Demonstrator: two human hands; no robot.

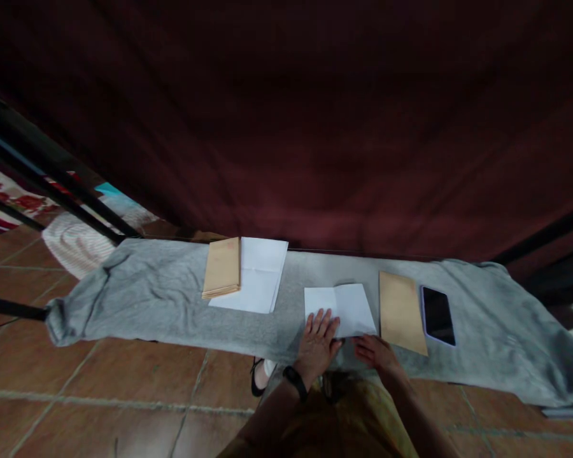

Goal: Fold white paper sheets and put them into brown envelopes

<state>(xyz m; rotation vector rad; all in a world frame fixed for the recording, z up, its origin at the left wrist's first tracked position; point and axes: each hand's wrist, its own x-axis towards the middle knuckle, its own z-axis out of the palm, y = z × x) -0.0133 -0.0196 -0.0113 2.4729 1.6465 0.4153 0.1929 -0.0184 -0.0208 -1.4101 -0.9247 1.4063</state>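
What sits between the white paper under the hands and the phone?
A single brown envelope lies on the gray cloth between the white paper and the phone, as the head view shows.

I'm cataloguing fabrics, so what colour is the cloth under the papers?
The cloth is grey, seen best in the head view.

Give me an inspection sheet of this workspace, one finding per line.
Surface: soft grey cloth, wrinkled toward both ends.
Job's things: creased white paper; brown paper envelope stack overlapping white sheets; separate brown envelope.
Clutter: dark-screened phone beside the separate brown envelope.
Hands: left hand flat on the paper; right hand at its lower right corner.
Cables: thin dark line on tiled floor, far left; cannot tell what.
Surroundings: dark red curtain, black bars.
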